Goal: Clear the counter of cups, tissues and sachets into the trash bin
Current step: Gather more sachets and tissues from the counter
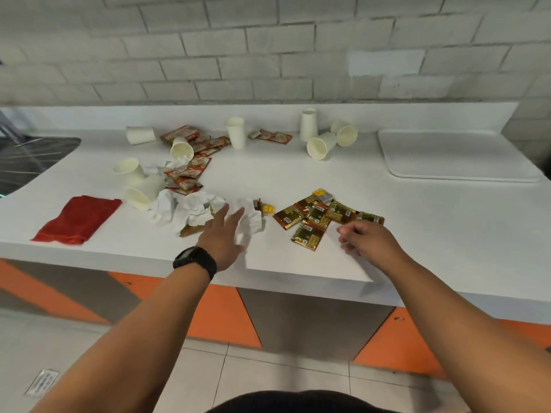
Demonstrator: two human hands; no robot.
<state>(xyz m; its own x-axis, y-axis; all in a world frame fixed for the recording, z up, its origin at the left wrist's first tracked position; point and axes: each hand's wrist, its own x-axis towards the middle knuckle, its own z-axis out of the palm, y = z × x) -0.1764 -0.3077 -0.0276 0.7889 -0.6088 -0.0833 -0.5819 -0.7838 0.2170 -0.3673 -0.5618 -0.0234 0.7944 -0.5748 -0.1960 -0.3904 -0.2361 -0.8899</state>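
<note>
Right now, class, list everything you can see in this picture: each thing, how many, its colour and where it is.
paper cups: eight, white, two standing, rest tipped, across the back and left of the counter
red sachets: a scattered heap plus a few near the upright cup, count unclear
brown-gold sachets: a cluster, front right
crumpled tissues: several, white, front centre
cloth: one, red, front left
tray: one, white, far right
sink: one, metal, far left
counter: one, white, orange and grey cabinets below
left hand: fingers straight, reaching to the tissues; black watch on wrist
right hand: fingers curled, beside the brown-gold sachets; whether its grip holds anything is unclear
</note>
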